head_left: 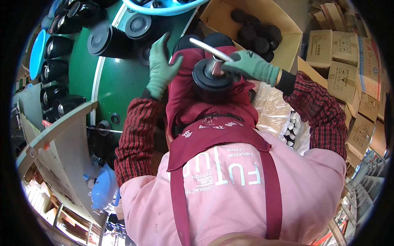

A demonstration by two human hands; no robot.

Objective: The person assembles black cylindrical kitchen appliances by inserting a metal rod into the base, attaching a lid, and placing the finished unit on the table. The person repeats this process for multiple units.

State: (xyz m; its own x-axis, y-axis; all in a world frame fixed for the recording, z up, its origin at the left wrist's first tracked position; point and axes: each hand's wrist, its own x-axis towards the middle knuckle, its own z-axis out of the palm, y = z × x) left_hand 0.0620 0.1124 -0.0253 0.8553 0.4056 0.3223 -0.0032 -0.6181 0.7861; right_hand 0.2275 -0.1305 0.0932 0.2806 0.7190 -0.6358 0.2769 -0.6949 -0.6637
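Note:
My right hand (252,65), in a green glove, is closed around a metal tool with a pale bar (211,50) that sticks out to the upper left. A shiny rounded metal piece (215,67) shows below the bar, over the lid of a black round container (208,80). I cannot tell whether that piece belongs to the tool. The container sits on my lap, on the dark red apron (240,102). My left hand (162,65), also gloved in green, is raised to the container's left with thumb and fingers apart, holding nothing. It is nearest the green table's edge.
On the green table (82,67) stand black lidded containers (100,39), with blue basins (39,53) at its far and left sides. An open cardboard box (287,12) of black round parts is at the far right. Stacked cartons (342,80) line the right.

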